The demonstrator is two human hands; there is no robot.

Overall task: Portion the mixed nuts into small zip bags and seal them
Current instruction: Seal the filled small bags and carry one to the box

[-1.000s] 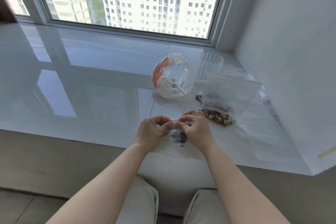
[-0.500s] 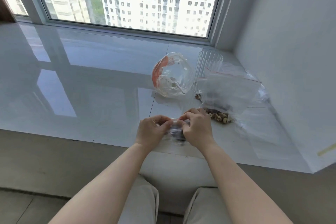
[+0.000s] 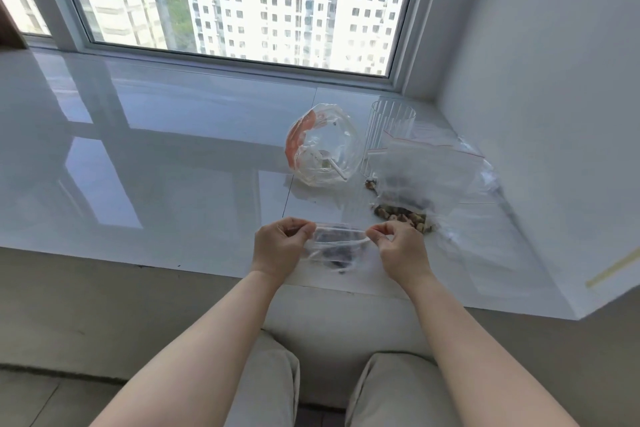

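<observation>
A small clear zip bag (image 3: 337, 246) with a few dark nuts in it is stretched between my hands just above the sill's front edge. My left hand (image 3: 278, 246) pinches its top left corner and my right hand (image 3: 401, 248) pinches its top right corner. Behind my right hand lies a larger clear zip bag (image 3: 426, 170) with a red zip line. Loose mixed nuts (image 3: 403, 217) sit piled at that bag's lower edge.
A crumpled clear bag with orange print (image 3: 320, 149) stands on the glossy white sill (image 3: 156, 163). A ribbed clear cup (image 3: 391, 125) is behind the larger bag. More clear bags (image 3: 485, 236) lie flat by the right wall. My knees are below the sill.
My hands were close together over the small bag's top. They have moved apart, left hand leftward and right hand rightward, and the bag's top edge is now drawn out between them.
</observation>
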